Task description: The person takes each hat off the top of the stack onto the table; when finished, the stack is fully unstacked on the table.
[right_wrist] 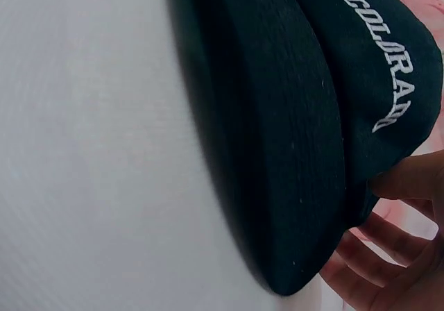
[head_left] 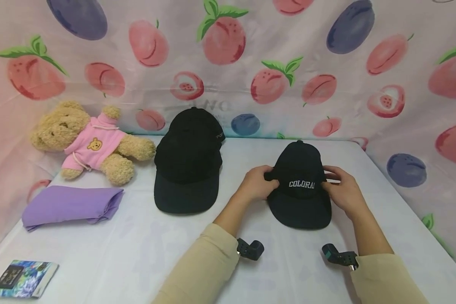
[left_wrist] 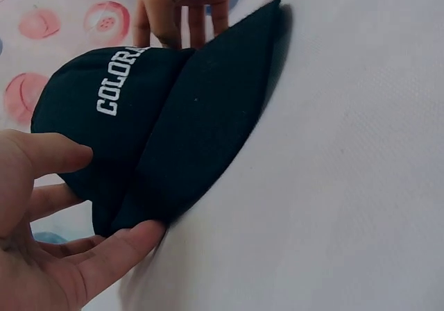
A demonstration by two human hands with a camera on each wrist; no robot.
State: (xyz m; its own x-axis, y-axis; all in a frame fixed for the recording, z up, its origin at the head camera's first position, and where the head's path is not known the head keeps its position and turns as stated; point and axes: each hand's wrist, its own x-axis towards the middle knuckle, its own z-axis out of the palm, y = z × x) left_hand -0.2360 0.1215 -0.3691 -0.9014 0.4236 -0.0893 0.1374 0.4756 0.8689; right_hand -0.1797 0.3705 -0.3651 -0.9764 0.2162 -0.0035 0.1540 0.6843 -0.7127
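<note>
Between stacked caps (head_left: 186,190) and held cap (head_left: 299,195), left fingers (head_left: 270,186) intrude (partly).

On the bench (head_left: 296,272), a cap (head_left: 298,169) sits between my left hand (head_left: 256,183) and right hand (head_left: 345,192); left of both lie other caps (head_left: 188,158), bear (head_left: 95,143), cloth (head_left: 74,205), book (head_left: 23,278).

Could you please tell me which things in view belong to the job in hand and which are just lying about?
Part of the job:
lettered black cap, held by the left hand and right hand

Apparently just lying about:
nested black caps, untouched, though possibly related
teddy bear in a pink top
folded purple cloth
book
</note>
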